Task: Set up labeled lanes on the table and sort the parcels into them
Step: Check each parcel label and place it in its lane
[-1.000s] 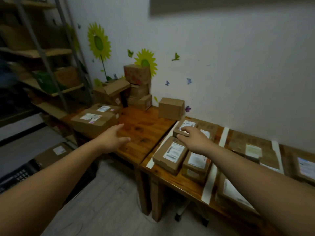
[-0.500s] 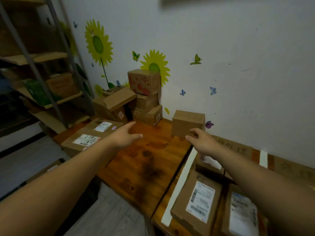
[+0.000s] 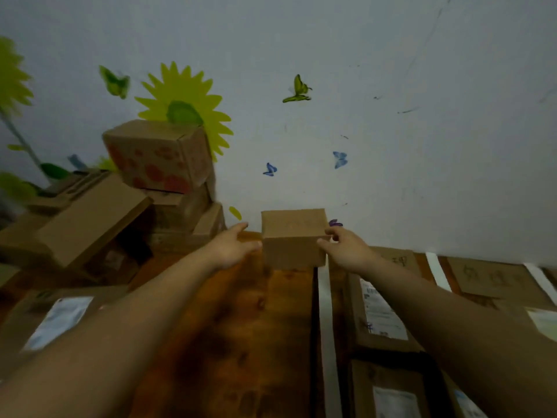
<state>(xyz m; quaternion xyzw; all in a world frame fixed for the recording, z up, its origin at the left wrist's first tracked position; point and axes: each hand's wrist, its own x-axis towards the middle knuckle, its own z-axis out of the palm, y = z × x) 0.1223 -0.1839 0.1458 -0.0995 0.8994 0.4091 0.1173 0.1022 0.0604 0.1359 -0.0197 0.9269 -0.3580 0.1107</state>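
A small plain brown box (image 3: 294,236) stands on the wooden table (image 3: 241,342) against the wall. My left hand (image 3: 232,247) is at its left side, fingers spread, thumb tip at the box's edge. My right hand (image 3: 346,248) is at its right side with fingers apart, touching or nearly touching the corner. A white tape strip (image 3: 327,327) marks a lane edge. Labelled parcels (image 3: 379,315) lie in the lane to its right. Handwritten cardboard lane labels (image 3: 488,277) sit by the wall.
A stack of cartons (image 3: 156,155), the top one printed with red paw marks, stands at the back left beside a leaning open carton (image 3: 90,218). A flat parcel with a white label (image 3: 57,321) lies at the left table edge. More tape strips (image 3: 437,271) run on the right.
My view has moved in closer to the wall. Both hands have reached forward from the parcels to either side of the small brown box.
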